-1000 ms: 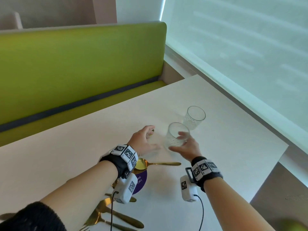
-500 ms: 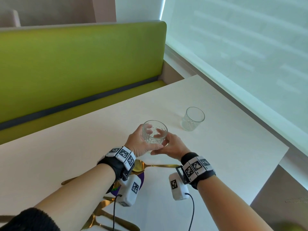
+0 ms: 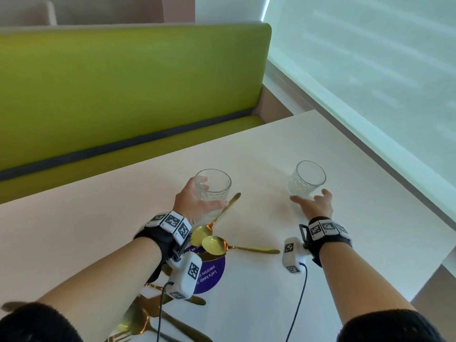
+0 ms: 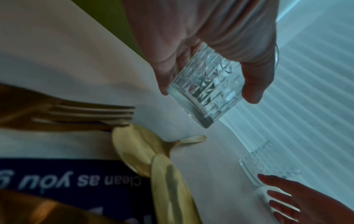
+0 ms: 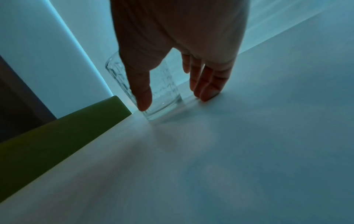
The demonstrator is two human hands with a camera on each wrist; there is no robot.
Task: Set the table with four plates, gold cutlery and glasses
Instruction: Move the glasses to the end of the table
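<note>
My left hand (image 3: 209,195) grips a clear cut-pattern glass (image 3: 217,181) round its side and holds it tilted just above the white table (image 3: 86,225); the left wrist view shows that glass (image 4: 199,109) off the surface between the thumb and fingers of my left hand (image 4: 208,91). A second patterned glass (image 3: 307,177) stands upright to the right. My right hand (image 3: 309,197) is spread open against its near side; in the right wrist view my right hand (image 5: 175,100) has its thumb and fingers on either side of the glass (image 5: 164,98). Two gold spoons (image 3: 213,244) lie below my left hand.
Gold forks (image 3: 138,317) and more cutlery lie at the near left, partly under my left arm. A round purple sticker (image 3: 212,270) is on the table. A green bench (image 3: 123,95) runs along the far edge, and a window sill (image 3: 370,144) along the right.
My right hand passed the near glass to my left hand, let go and moved right to the second glass. My left hand now holds the first glass alone.
</note>
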